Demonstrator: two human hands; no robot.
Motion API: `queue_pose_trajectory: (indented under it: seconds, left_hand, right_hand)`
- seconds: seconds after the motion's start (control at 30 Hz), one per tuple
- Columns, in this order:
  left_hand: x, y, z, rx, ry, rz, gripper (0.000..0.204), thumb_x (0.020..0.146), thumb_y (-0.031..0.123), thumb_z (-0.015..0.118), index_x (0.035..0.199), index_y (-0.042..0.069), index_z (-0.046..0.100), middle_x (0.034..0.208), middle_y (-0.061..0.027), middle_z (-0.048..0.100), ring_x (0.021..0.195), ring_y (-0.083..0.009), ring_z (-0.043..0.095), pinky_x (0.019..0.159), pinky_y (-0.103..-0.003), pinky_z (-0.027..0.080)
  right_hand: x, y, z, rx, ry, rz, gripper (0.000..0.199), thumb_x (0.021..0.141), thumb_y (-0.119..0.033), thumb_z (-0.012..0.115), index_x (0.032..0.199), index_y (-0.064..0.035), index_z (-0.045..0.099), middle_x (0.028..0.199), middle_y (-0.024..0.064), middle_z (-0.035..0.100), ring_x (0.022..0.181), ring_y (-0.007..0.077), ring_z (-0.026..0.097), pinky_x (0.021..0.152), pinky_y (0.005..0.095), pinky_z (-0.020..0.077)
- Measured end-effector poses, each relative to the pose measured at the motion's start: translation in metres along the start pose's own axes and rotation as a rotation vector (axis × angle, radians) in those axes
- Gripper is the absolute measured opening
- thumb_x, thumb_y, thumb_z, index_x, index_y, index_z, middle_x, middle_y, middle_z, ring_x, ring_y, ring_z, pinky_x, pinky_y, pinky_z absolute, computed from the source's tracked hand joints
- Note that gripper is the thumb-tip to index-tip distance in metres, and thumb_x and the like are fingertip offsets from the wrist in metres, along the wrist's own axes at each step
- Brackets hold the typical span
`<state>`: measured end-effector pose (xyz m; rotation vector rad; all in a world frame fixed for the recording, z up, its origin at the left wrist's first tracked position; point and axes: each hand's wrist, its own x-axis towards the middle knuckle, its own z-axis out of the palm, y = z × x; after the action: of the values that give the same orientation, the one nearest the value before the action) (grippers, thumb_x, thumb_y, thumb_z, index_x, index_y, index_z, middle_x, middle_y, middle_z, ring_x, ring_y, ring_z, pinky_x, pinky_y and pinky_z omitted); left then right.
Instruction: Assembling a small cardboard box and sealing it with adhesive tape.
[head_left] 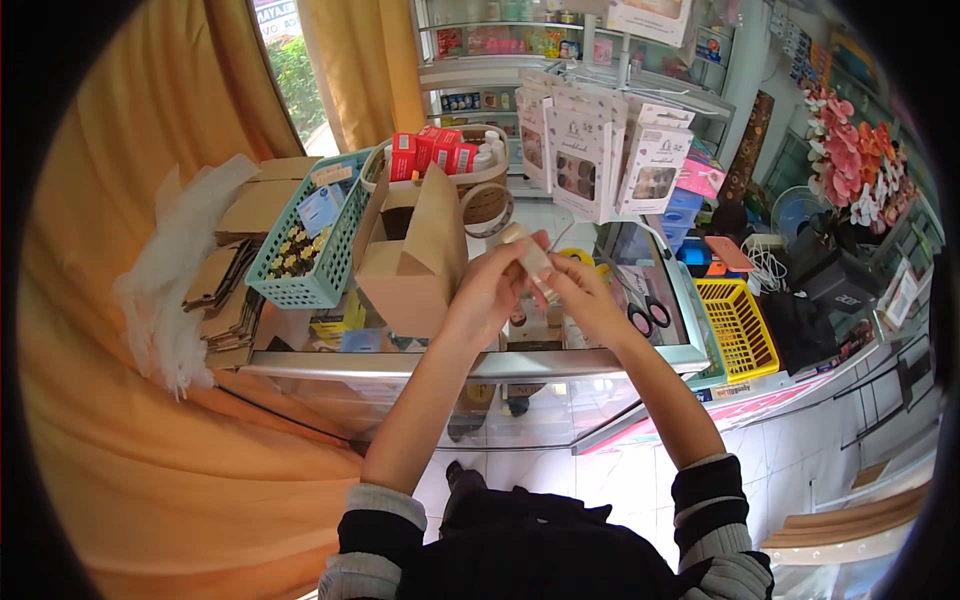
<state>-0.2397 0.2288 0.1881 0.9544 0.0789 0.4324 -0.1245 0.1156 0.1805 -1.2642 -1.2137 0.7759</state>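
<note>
Above the glass counter, my left hand (490,285) and my right hand (583,295) meet around a small pale beige item (533,258), long and narrow. Fingers of both hands are closed on it, and they cover part of it, so its exact kind is unclear. Just left of my left hand stands an open brown cardboard box (410,285) with raised flaps. Behind my hands a large tape roll (487,212) rests on its edge. Scissors (650,314) with dark handles lie right of my right hand, and a yellow ring-shaped thing (577,257) shows behind it.
A green basket (300,290) and flattened cardboard (225,315) sit on the left. Behind the box, a wicker basket (470,178) holds red boxes and white bottles. Hanging white packages (585,160) crowd the back. A yellow basket (738,330) stands right, beyond the counter's metal edge (430,366).
</note>
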Motion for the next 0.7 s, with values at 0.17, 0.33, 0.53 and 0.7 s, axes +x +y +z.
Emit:
queue_pose_trajectory:
  seconds: [0.17, 0.33, 0.53, 0.7]
  left_hand:
    - [0.004, -0.016, -0.006, 0.501, 0.015, 0.094, 0.041, 0.094, 0.034, 0.049, 0.124, 0.007, 0.051, 0.105, -0.0029, 0.058, 0.069, -0.0091, 0.053, 0.063, -0.021, 0.044]
    - [0.005, -0.018, -0.007, 0.549, 0.065, 0.067, 0.042, 0.095, 0.039, 0.046, 0.121, 0.007, 0.055, 0.099, -0.0013, 0.061, 0.067, -0.0069, 0.053, 0.059, -0.02, 0.043]
    - [0.004, -0.024, -0.01, 0.44, 0.099, 0.098, 0.04, 0.092, 0.041, 0.052, 0.113, 0.008, 0.057, 0.072, 0.0032, 0.055, 0.061, -0.0021, 0.049, 0.047, -0.017, 0.032]
    - [-0.004, -0.018, -0.004, 0.394, 0.092, 0.063, 0.027, 0.093, 0.038, 0.052, 0.097, 0.011, 0.053, 0.068, 0.0031, 0.054, 0.059, -0.0049, 0.052, 0.047, -0.018, 0.029]
  right_hand:
    - [0.001, -0.009, 0.009, 0.128, 0.198, -0.063, 0.027, 0.094, -0.023, 0.047, 0.108, -0.0016, 0.057, 0.09, 0.0, 0.054, 0.083, 0.0078, 0.05, 0.073, 0.0246, 0.0425]
    - [0.001, 0.004, -0.002, 0.131, 0.11, -0.013, 0.022, 0.091, -0.018, 0.047, 0.103, -0.0017, 0.057, 0.092, 0.0001, 0.054, 0.084, 0.0084, 0.049, 0.074, 0.0252, 0.0417]
    - [0.007, 0.023, -0.007, 0.178, -0.079, -0.064, 0.019, 0.089, -0.014, 0.047, 0.1, -0.0019, 0.056, 0.089, 0.0006, 0.053, 0.079, 0.0093, 0.049, 0.07, 0.0254, 0.0416]
    - [0.001, 0.008, -0.004, 0.469, -0.112, 0.01, 0.021, 0.087, -0.012, 0.048, 0.106, -0.0026, 0.053, 0.089, 0.0014, 0.054, 0.079, 0.0104, 0.051, 0.07, 0.0265, 0.0424]
